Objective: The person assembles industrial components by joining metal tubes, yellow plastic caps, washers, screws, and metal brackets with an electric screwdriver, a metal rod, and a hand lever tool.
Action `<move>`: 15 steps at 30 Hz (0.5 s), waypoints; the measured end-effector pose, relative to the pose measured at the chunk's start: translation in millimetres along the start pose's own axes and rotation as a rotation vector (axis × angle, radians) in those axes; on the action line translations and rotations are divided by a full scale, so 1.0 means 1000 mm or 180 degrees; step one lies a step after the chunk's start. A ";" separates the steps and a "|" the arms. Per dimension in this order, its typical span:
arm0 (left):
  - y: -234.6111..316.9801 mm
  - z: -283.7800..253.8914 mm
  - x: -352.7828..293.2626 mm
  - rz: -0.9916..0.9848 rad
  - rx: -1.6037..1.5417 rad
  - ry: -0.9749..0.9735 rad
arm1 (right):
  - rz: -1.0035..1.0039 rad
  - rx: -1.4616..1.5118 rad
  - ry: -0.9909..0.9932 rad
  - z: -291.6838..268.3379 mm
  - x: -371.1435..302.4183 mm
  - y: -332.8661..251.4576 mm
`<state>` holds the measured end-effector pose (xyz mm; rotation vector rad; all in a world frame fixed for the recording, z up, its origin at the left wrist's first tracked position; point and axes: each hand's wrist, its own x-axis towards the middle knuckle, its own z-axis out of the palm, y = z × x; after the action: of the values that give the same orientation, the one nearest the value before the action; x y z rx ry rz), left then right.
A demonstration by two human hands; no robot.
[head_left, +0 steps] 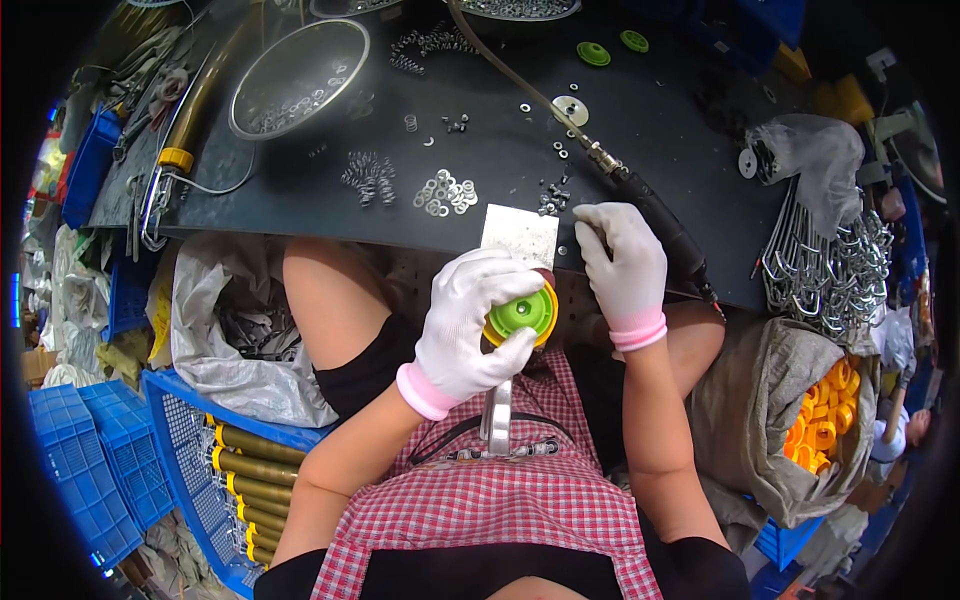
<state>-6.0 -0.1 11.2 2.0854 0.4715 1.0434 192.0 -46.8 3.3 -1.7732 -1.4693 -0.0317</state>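
My left hand (470, 320), in a white glove with a pink cuff, is wrapped round a round part with a green disc (523, 313) set in a yellow rim. A small metal piece shows at the disc's centre. Below the part a shiny metal bar (497, 415) runs toward my apron. Just beyond lies a whitish metal plate (520, 232) at the table's edge. My right hand (628, 265), gloved alike, hovers by the edge with its fingers curled in; whatever they may hold is hidden. Close to its fingertips are small nuts (552, 197).
On the dark table (300, 190) lie flat washers (445, 193), springs (370, 178), a clear bowl (300, 80) and two green discs (593, 53). A black power screwdriver (660, 225) slants beside my right hand. Metal hooks (825, 250) hang at right, above a sack of orange rings (822, 415).
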 end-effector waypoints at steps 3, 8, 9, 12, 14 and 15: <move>0.001 0.004 -0.002 -0.0018 0.0052 0.0201 | -0.0401 -0.0385 0.0288 -0.007 0.026 -0.004; -0.003 0.004 -0.002 -0.0028 0.0229 0.0040 | 0.0216 -0.1663 -0.0575 -0.031 0.046 0.015; -0.005 0.004 -0.002 -0.0023 0.0119 0.0012 | 0.0381 -0.1662 -0.0703 -0.032 0.042 0.019; -0.005 0.006 0.001 -0.0011 0.0033 0.0090 | 0.0476 -0.1582 -0.0812 -0.033 0.036 0.034; -0.010 0.004 0.000 -0.0231 -0.0263 -0.0269 | 0.0560 -0.1584 0.0150 -0.036 0.037 0.039; -0.012 0.006 -0.001 -0.0129 -0.0329 -0.0117 | 0.0829 -0.1572 0.0574 -0.036 0.041 0.036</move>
<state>-1.9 4.8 -1.0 1.9923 0.4308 0.9836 251.5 -34.5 27.8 -2.2776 -1.1530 -0.4420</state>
